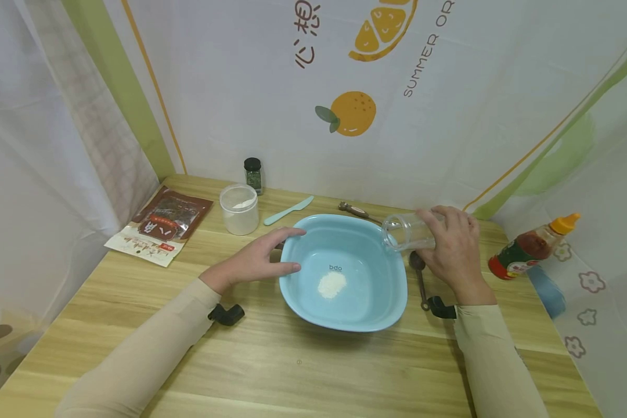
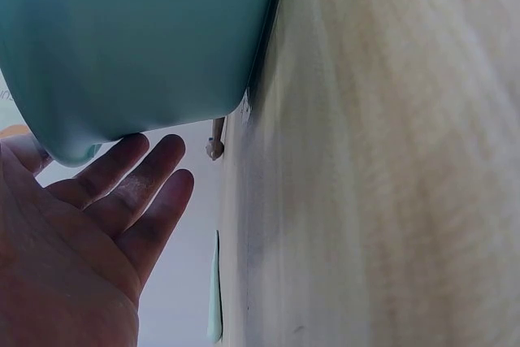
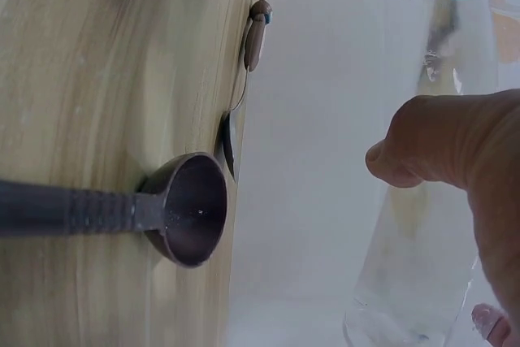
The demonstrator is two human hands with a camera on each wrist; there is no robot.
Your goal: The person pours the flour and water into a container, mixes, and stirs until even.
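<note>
My left hand (image 1: 258,258) holds the left rim of a light blue plastic bowl (image 1: 381,290). Its thumb reaches over the rim, while other fingers (image 2: 154,201) lie against the outer wall in the left wrist view. White powder (image 1: 332,285) makes a small mound on the bowl's floor. With my right hand (image 1: 451,247) I grip a clear cup (image 1: 415,231), tipped nearly on its side, its mouth over the right rim of the bowl. In the right wrist view the thumb (image 3: 422,140) lies across the cup's transparent wall.
Beside my right hand lies a dark measuring spoon (image 1: 420,278); a brown-handled spoon (image 1: 355,209) lies behind the bowl. To the left are a teal knife (image 1: 289,211), a tub of white powder (image 1: 238,217), a herb jar (image 1: 253,174) and a food packet (image 1: 162,223). A sauce bottle (image 1: 533,247) stands right.
</note>
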